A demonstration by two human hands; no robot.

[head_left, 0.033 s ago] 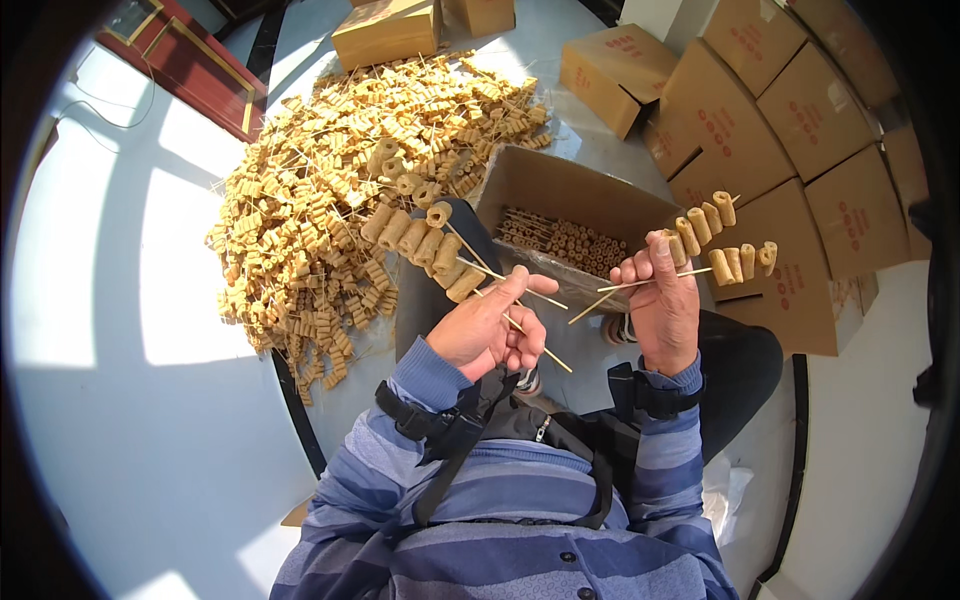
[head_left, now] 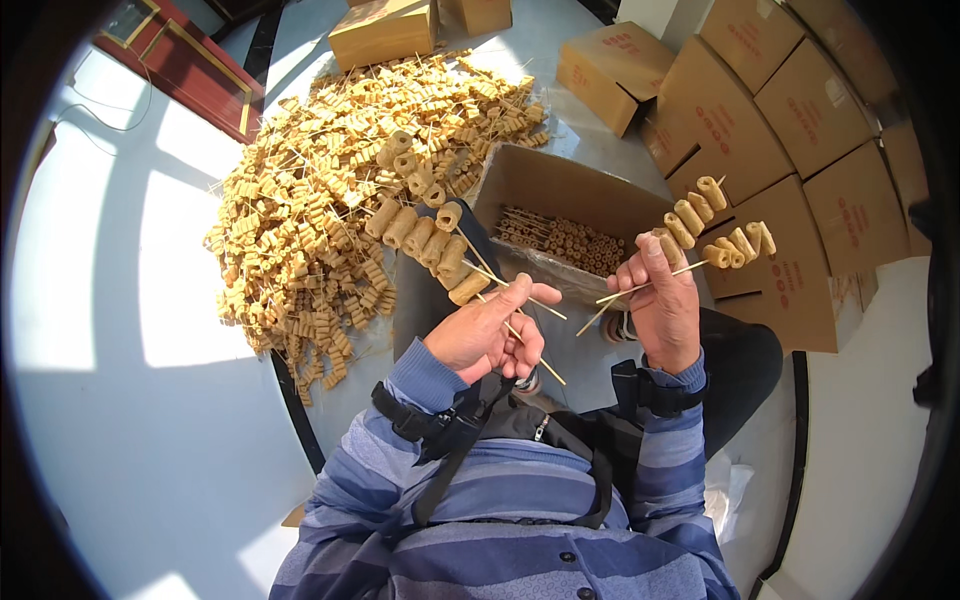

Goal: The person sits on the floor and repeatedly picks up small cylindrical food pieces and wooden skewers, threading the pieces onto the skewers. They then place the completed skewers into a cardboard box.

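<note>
My left hand (head_left: 482, 332) grips the bare sticks of skewers (head_left: 422, 243) threaded with tan, hollow rolled pieces. The rolls fan out up and left of the fingers, and the bare stick ends cross below the thumb. My right hand (head_left: 662, 305) pinches two more skewers (head_left: 688, 222) between thumb and fingers. Their rolls point up and right, while the thin ends stick out toward my left hand. Just beyond both hands stands an open cardboard box (head_left: 570, 172), with neat rows of skewers (head_left: 565, 238) lying inside.
A large heap of loose skewers (head_left: 340, 190) covers the floor at the left. Stacked cartons (head_left: 810, 120) stand at the right, with another carton (head_left: 615, 70) beyond the open box. More boxes (head_left: 385, 35) sit behind the heap. My knees flank the open box.
The skewers in my right hand have turned, so their bare ends now slant down more and the lower rolls sit higher. My left hand has barely moved.
</note>
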